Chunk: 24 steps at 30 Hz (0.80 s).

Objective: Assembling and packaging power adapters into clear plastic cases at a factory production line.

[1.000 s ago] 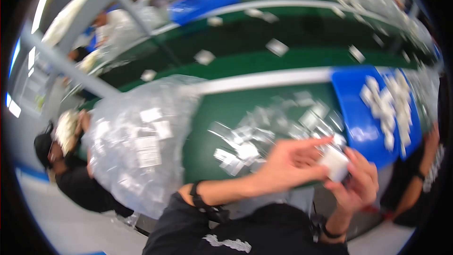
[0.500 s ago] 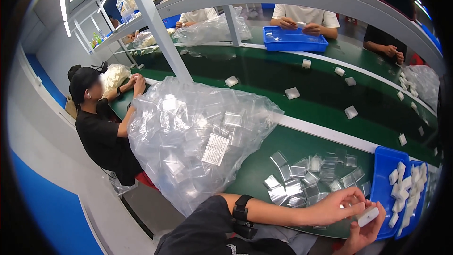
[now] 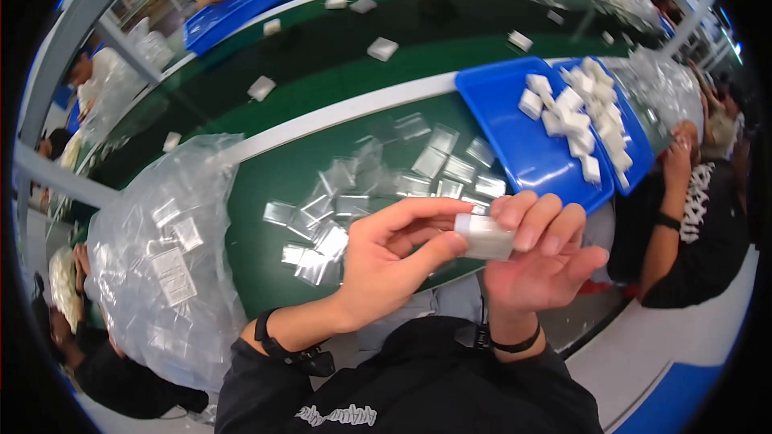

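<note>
1. White at its left end and clear along its body, a block (image 3: 486, 238) is sitting between the 2 hands in the head view, over the near edge of the green table (image 3: 257, 277).
2. Thumb and forefinger of the left hand (image 3: 382, 261) are nearly closing, gripping the block's left end. The right hand (image 3: 531, 269) is half curling, its fingers folding over the right end while its thumb is standing free.
3. By my judgement, work on this 1 block is only partly done: both hands are busy handling it. Many clear pieces (image 3: 431, 162) are lying loose beyond the left hand, and many white blocks (image 3: 575, 122) are waiting in the left tray (image 3: 503, 124) and the right tray (image 3: 639, 157). Other white pieces (image 3: 383, 49) are lying on the belt (image 3: 322, 64); whether those are finished, I cannot tell.
4. Fingers are hiding the block's right end, and glare is blurring where its clear body is starting. The bag (image 3: 161, 337) is clouding its contents, overlapping clear pieces are defying a count, and the picture's rim is cutting off several co-workers.
</note>
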### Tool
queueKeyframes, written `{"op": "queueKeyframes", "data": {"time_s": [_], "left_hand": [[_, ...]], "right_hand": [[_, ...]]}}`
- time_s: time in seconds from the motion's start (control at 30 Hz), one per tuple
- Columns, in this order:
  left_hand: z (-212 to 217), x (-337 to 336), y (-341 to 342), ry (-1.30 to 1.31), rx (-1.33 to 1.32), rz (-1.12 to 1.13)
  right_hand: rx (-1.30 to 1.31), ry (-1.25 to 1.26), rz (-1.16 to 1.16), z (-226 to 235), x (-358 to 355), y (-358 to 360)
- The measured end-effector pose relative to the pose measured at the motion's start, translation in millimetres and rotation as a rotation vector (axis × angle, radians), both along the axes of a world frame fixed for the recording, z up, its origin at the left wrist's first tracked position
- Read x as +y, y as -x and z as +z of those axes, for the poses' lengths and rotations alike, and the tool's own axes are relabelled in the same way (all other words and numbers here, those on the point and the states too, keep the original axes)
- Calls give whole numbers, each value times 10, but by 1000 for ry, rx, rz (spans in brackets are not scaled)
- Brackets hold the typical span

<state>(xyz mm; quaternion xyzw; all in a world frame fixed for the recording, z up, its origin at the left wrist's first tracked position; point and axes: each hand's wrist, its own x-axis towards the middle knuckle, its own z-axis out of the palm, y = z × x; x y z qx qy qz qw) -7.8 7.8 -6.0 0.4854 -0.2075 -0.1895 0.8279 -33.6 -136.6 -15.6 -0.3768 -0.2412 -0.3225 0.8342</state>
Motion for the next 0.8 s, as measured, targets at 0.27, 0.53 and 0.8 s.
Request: {"op": "queueKeyframes", "data": {"time_s": [0.27,0.53,0.8], "left_hand": [[-79,-84,57,23,-59,-17],[-77,-50,28,-43,-111,-40],[2,-9,7,-247,-372,61]], "right_hand": [[31,-22,32,93,-9,157],[41,-132,-35,53,9,259],[-82,149,78,29,-157,129]]}}
